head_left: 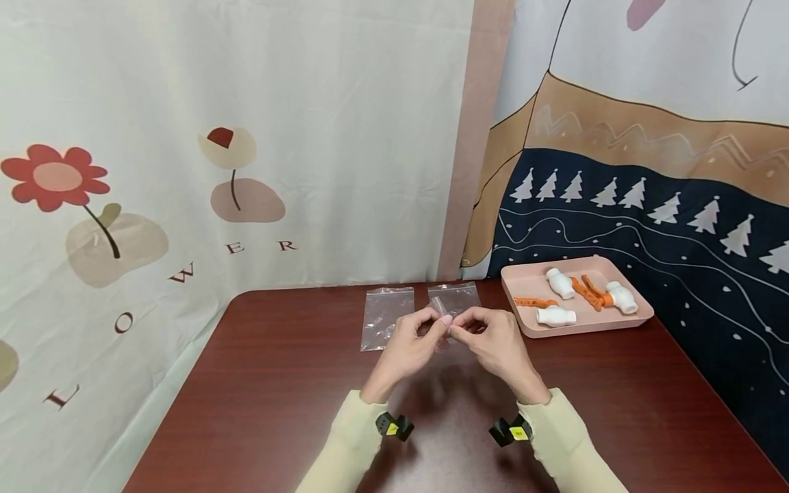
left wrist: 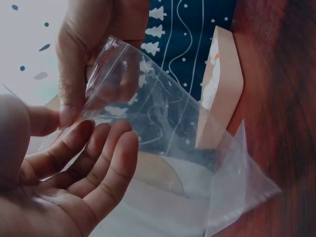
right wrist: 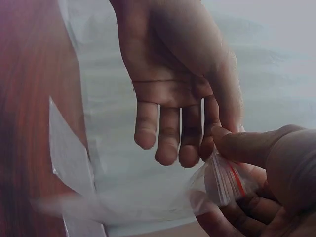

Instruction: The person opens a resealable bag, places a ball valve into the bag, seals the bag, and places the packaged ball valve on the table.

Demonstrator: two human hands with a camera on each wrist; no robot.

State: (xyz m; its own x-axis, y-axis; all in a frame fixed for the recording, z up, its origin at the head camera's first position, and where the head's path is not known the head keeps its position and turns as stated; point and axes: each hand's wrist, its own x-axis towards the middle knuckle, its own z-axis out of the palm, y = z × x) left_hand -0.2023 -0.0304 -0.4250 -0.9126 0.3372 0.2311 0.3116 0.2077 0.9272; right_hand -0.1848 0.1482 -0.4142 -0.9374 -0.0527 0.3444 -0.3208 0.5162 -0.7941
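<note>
Both hands meet above the table at the zip edge of a clear zip bag (left wrist: 163, 106), which has a red line along its top. My left hand (head_left: 409, 344) pinches that edge between thumb and index finger, its other fingers loosely bent in the left wrist view. Just beside it, my right hand (head_left: 498, 342) pinches the same edge with thumb and forefinger. The bag hangs below the fingers, and the right wrist view shows its zip strip (right wrist: 228, 182) bunched near the fingertips. I cannot tell whether its mouth is parted.
Two more clear zip bags lie flat behind the hands, a left bag (head_left: 387, 308) and a right bag (head_left: 457, 296). At the back right, a pink tray (head_left: 542, 332) holds several white valve-like fittings (head_left: 557, 315) with orange handles. Curtains border the brown table (head_left: 277, 397).
</note>
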